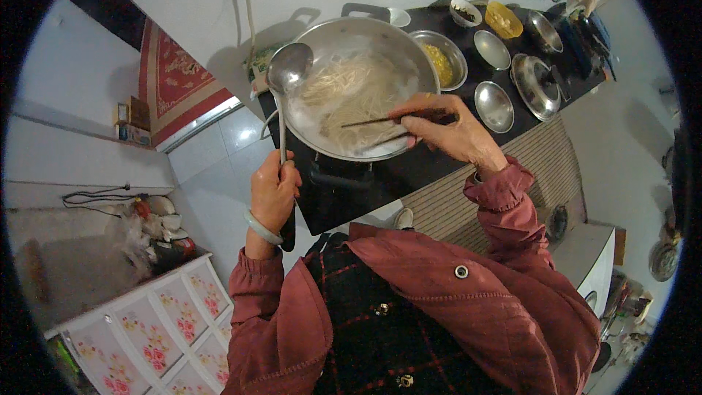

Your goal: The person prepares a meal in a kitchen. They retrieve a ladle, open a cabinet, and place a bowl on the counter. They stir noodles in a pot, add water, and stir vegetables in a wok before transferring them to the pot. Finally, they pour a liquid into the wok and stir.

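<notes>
A wide metal pot (417,60) holds pale noodles (351,93) in cloudy, steaming liquid. My left hand (274,181) grips the handle of a metal ladle (290,66), whose bowl is raised over the pot's left rim. Between the fingers of my right hand (444,123) is a pair of dark chopsticks (368,122), spread apart, with their tips low over the noodles or in them; steam and blur hide the exact contact. The pot's near black handle (340,176) points towards me.
Right of the pot on the black counter (329,208) stand a metal bowl of yellow food (439,66), metal bowls (493,107), a yellow dish (503,20), a small white bowl (465,13) and a lidded pan (535,85). A flowered cabinet (148,334) stands at lower left.
</notes>
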`<state>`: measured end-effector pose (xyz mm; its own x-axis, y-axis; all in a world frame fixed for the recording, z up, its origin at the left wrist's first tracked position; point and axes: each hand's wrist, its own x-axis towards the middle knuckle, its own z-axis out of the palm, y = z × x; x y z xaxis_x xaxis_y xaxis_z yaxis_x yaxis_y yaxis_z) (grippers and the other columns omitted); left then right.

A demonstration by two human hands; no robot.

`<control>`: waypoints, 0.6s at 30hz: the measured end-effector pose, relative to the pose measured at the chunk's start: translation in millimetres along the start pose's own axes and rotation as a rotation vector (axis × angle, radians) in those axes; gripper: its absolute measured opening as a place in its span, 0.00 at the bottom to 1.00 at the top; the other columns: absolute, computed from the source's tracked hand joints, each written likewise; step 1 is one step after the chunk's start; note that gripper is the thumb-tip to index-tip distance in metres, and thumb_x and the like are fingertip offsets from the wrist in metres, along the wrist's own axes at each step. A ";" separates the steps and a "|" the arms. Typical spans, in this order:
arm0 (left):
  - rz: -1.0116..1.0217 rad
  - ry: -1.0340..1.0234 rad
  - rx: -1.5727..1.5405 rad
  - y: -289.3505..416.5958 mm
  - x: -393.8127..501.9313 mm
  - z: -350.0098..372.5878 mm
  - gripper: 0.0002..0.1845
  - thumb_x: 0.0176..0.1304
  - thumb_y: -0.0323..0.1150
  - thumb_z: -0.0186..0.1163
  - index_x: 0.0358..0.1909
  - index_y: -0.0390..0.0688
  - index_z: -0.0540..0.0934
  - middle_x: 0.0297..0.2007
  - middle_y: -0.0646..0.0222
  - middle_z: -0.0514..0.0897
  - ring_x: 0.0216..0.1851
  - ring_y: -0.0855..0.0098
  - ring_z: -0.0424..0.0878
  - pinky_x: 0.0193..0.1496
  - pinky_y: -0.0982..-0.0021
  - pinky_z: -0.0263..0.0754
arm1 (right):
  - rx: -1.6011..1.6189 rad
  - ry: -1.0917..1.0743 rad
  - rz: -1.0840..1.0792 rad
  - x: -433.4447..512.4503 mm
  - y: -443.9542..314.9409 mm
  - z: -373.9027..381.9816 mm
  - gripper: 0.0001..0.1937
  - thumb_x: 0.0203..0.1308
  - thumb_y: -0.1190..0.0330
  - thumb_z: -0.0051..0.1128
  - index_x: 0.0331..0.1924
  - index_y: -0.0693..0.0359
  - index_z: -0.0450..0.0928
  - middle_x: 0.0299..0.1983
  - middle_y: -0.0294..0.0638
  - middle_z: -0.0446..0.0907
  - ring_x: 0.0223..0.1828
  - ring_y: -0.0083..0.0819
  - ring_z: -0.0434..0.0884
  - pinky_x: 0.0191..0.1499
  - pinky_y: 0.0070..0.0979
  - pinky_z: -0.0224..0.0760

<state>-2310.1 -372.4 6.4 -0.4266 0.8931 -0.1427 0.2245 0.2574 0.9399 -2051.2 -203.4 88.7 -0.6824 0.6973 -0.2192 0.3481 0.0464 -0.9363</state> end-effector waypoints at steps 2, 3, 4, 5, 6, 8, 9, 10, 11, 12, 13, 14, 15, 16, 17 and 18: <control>0.020 -0.007 0.000 0.7 0.2 0.1 0.08 0.70 0.25 0.50 0.44 0.34 0.76 0.19 0.70 0.76 0.17 0.81 0.72 0.20 0.76 0.66 | -0.011 0.036 -0.012 3.2 6.6 4.1 0.12 0.64 0.69 0.58 0.47 0.65 0.84 0.32 0.36 0.84 0.31 0.19 0.79 0.35 0.17 0.71; 0.011 -0.006 0.011 1.1 0.5 0.1 0.08 0.70 0.25 0.49 0.44 0.34 0.76 0.19 0.70 0.76 0.17 0.81 0.72 0.20 0.76 0.66 | -0.003 0.050 -0.021 7.7 12.1 5.5 0.12 0.63 0.70 0.58 0.46 0.67 0.84 0.32 0.38 0.85 0.31 0.20 0.80 0.38 0.19 0.73; 0.021 -0.009 -0.004 1.6 0.4 0.1 0.08 0.70 0.25 0.49 0.44 0.34 0.76 0.19 0.70 0.76 0.17 0.81 0.72 0.20 0.76 0.67 | -0.083 0.117 -0.041 12.3 17.4 4.3 0.12 0.64 0.70 0.60 0.46 0.69 0.83 0.32 0.38 0.85 0.33 0.21 0.82 0.39 0.19 0.75; 0.012 -0.008 -0.011 2.0 0.4 0.3 0.08 0.70 0.25 0.49 0.44 0.34 0.76 0.19 0.70 0.76 0.17 0.81 0.72 0.20 0.76 0.67 | -0.051 0.156 -0.074 18.5 23.1 3.1 0.12 0.65 0.69 0.59 0.47 0.68 0.83 0.33 0.38 0.84 0.34 0.21 0.82 0.39 0.19 0.75; 0.000 -0.004 -0.008 2.4 0.4 0.1 0.08 0.70 0.24 0.49 0.44 0.34 0.76 0.19 0.70 0.76 0.17 0.81 0.72 0.20 0.76 0.67 | -0.021 0.198 -0.096 24.4 28.1 3.1 0.12 0.66 0.69 0.58 0.48 0.68 0.83 0.33 0.37 0.84 0.36 0.22 0.83 0.40 0.19 0.76; 0.012 -0.007 0.003 2.9 0.6 -0.1 0.08 0.70 0.24 0.49 0.44 0.34 0.76 0.19 0.70 0.77 0.17 0.81 0.72 0.20 0.77 0.67 | -0.015 0.290 -0.120 26.2 34.2 -1.1 0.11 0.68 0.70 0.57 0.49 0.68 0.82 0.35 0.40 0.85 0.39 0.24 0.84 0.44 0.21 0.78; 0.009 -0.003 0.029 3.0 0.6 -0.2 0.08 0.70 0.25 0.49 0.44 0.34 0.76 0.19 0.70 0.77 0.17 0.81 0.72 0.21 0.77 0.67 | 0.001 0.302 -0.186 25.1 35.1 -3.9 0.12 0.68 0.70 0.57 0.49 0.68 0.82 0.36 0.40 0.85 0.39 0.24 0.84 0.44 0.21 0.78; 0.019 -0.004 0.013 3.0 0.8 -0.1 0.08 0.70 0.25 0.49 0.44 0.34 0.76 0.19 0.70 0.77 0.17 0.81 0.72 0.21 0.76 0.67 | 0.005 0.334 -0.206 23.8 34.3 -7.7 0.12 0.69 0.70 0.57 0.50 0.68 0.82 0.37 0.41 0.85 0.39 0.25 0.84 0.44 0.21 0.78; 0.021 0.001 0.012 2.8 1.0 0.0 0.08 0.70 0.25 0.49 0.44 0.34 0.76 0.19 0.70 0.77 0.17 0.81 0.72 0.21 0.76 0.67 | 0.009 0.364 -0.226 21.3 32.5 -11.8 0.12 0.69 0.69 0.57 0.50 0.67 0.82 0.38 0.41 0.85 0.40 0.25 0.84 0.44 0.21 0.78; 0.016 0.010 0.028 2.6 1.3 0.1 0.08 0.70 0.25 0.49 0.44 0.34 0.76 0.19 0.70 0.77 0.17 0.81 0.72 0.21 0.76 0.67 | 0.033 0.382 -0.219 18.2 29.9 -16.9 0.13 0.68 0.69 0.57 0.50 0.68 0.82 0.38 0.42 0.85 0.38 0.26 0.85 0.40 0.21 0.78; 0.013 0.006 0.017 2.3 1.5 0.2 0.08 0.70 0.25 0.49 0.44 0.34 0.76 0.19 0.70 0.77 0.17 0.81 0.72 0.21 0.76 0.67 | 0.085 0.404 -0.170 13.9 27.7 -22.1 0.12 0.67 0.69 0.57 0.50 0.68 0.82 0.38 0.42 0.85 0.37 0.25 0.85 0.38 0.20 0.78; 0.001 0.007 0.022 2.0 1.8 0.1 0.08 0.70 0.25 0.49 0.45 0.34 0.76 0.19 0.70 0.77 0.17 0.81 0.72 0.21 0.76 0.67 | 0.139 0.417 -0.133 10.4 26.1 -26.7 0.12 0.66 0.70 0.58 0.49 0.68 0.82 0.37 0.42 0.85 0.36 0.25 0.85 0.36 0.19 0.77; 0.001 0.011 0.038 1.5 2.2 0.1 0.08 0.70 0.25 0.49 0.45 0.34 0.76 0.19 0.70 0.77 0.17 0.81 0.72 0.21 0.76 0.67 | 0.193 0.429 -0.096 9.6 25.6 -28.7 0.12 0.65 0.70 0.58 0.48 0.68 0.82 0.36 0.41 0.85 0.36 0.25 0.85 0.33 0.19 0.77; -0.010 0.007 0.017 1.1 2.9 0.0 0.08 0.70 0.25 0.49 0.45 0.34 0.76 0.19 0.70 0.77 0.17 0.81 0.72 0.20 0.76 0.67 | 0.182 0.443 -0.053 10.4 26.2 -29.5 0.13 0.64 0.70 0.58 0.47 0.70 0.82 0.35 0.43 0.85 0.33 0.25 0.85 0.30 0.19 0.75; -0.009 0.004 0.009 0.5 3.6 -0.2 0.08 0.70 0.25 0.49 0.45 0.34 0.76 0.19 0.70 0.77 0.17 0.81 0.72 0.20 0.76 0.67 | 0.144 0.413 -0.032 11.5 28.3 -28.1 0.13 0.64 0.70 0.58 0.47 0.70 0.82 0.34 0.43 0.85 0.32 0.25 0.85 0.30 0.19 0.75; -0.026 0.004 0.018 -0.1 4.3 -0.3 0.08 0.70 0.25 0.49 0.45 0.34 0.76 0.19 0.70 0.76 0.16 0.81 0.71 0.20 0.76 0.67 | 0.109 0.403 -0.007 15.3 31.4 -24.0 0.13 0.65 0.71 0.58 0.47 0.71 0.82 0.34 0.43 0.85 0.31 0.25 0.85 0.29 0.19 0.74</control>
<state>-2312.2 -368.6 5.8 -0.4356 0.8846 -0.1663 0.2285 0.2873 0.9302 -2035.3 -174.2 62.6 -0.3709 0.9223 -0.1081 0.2592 -0.0089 -0.9658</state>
